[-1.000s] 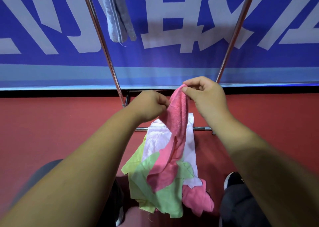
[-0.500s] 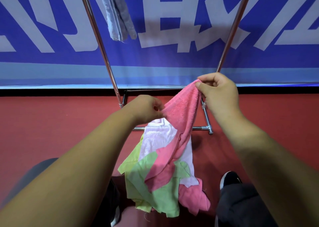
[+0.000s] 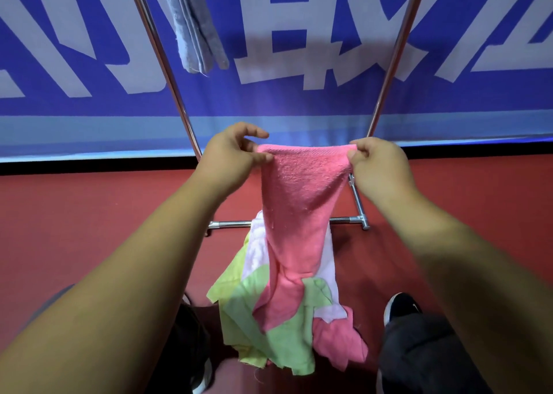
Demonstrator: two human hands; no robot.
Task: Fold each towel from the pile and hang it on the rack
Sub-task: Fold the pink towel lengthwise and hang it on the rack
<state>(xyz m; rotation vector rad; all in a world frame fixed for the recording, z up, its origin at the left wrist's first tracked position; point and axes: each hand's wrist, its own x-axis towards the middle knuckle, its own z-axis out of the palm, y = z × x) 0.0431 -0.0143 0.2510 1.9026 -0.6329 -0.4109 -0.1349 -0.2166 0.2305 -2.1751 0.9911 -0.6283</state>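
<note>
Left hand: my left hand pinches the top left corner of the pink towel between thumb and fingers; the forefinger points out over the edge.
Right hand: my right hand pinches the top right corner; fingers curled in tight.
Pink towel: its top edge is pulled straight between my hands; the rest hangs down in front of me; its lower end lies on the pile.
Pile: green, white and pink towels heaped on the red floor between my feet; the far end touches the rack's bottom bar.
Rack: the two shiny poles of the rack slant up on either side of my hands; a folded grey towel hangs beside the left pole.
Behind: a blue banner with big white letters.
</note>
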